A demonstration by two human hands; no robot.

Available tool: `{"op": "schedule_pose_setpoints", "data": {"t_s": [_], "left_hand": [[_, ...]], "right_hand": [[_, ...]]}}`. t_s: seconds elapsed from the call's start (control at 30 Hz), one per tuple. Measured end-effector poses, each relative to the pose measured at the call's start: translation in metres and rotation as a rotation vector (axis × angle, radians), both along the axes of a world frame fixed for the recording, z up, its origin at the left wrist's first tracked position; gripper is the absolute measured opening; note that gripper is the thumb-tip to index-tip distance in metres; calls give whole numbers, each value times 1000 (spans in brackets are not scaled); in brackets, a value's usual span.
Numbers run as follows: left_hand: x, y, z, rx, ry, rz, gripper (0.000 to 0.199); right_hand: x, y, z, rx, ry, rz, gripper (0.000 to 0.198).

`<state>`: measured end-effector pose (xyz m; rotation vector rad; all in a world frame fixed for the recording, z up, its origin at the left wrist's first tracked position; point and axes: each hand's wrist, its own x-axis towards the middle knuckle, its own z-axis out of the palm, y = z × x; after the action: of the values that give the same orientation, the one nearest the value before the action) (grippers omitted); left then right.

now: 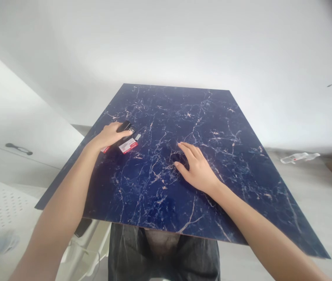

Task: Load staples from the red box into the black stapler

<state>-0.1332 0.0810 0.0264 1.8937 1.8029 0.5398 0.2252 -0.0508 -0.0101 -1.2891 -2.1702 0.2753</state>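
Head-worn view, facing forward and down, seemingly near the table [157, 168]

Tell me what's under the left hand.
Part of a black object shows past the left hand, near a red-and-white card. The rest, and whatever lies beneath the palm, is covered.

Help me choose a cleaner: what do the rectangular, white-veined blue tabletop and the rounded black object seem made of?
Tabletop: perhaps glossy laminate printed like marble, given its veins, sheen and brownish edge.
Black object: possibly smooth plastic, by its even dark surface; the left hand hides much.
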Motion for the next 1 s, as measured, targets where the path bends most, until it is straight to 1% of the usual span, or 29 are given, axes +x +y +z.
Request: {"op": "schedule_pose_setpoints", "data": {"t_s": [0.07, 0.17, 0.23, 0.33, 0.5, 0.67, 0.73, 0.8, 0.87, 0.93, 0.97, 1.0], "left_hand": [[4, 0, -2, -44, -63, -31, 48], [10, 0, -7, -41, -171, 2, 43], [14, -1, -9, -39, -202, 13, 42], [20, -3, -10, -51, -218, -15, 40], [44, -13, -10, -22, -177, -102, 37], [77, -37, -12, 46, -113, -287, 38], [88, -51, -11, 25, -120, -370, 45], [95, -64, -8, -45, -156, -465, 53], [98, -71, -3, -113, -166, -558, 56], [93, -71, 3, -92, -99, -600, 56], [86, -67, 6, -45, -34, -577, 55], [77, -61, 9, 18, 57, -512, 55]], "right_hand": [[-1, 0, 0, -3, -5, 6, 60], [0, 0, -1, -4, -6, 9, 57], [0, 0, -1, -5, -5, 11, 56], [1, 0, -1, -6, -5, 13, 56], [2, 1, 1, 7, -6, 9, 54], [4, 3, -1, 25, -21, 8, 49], [4, 4, -2, 27, -30, 12, 48], [4, 4, -3, 25, -32, 17, 47], [5, 5, -3, 20, -30, 21, 47], [5, 5, -3, 16, -23, 24, 47], [5, 5, -3, 14, -18, 29, 47], [5, 5, -3, 11, -13, 39, 47]]}}
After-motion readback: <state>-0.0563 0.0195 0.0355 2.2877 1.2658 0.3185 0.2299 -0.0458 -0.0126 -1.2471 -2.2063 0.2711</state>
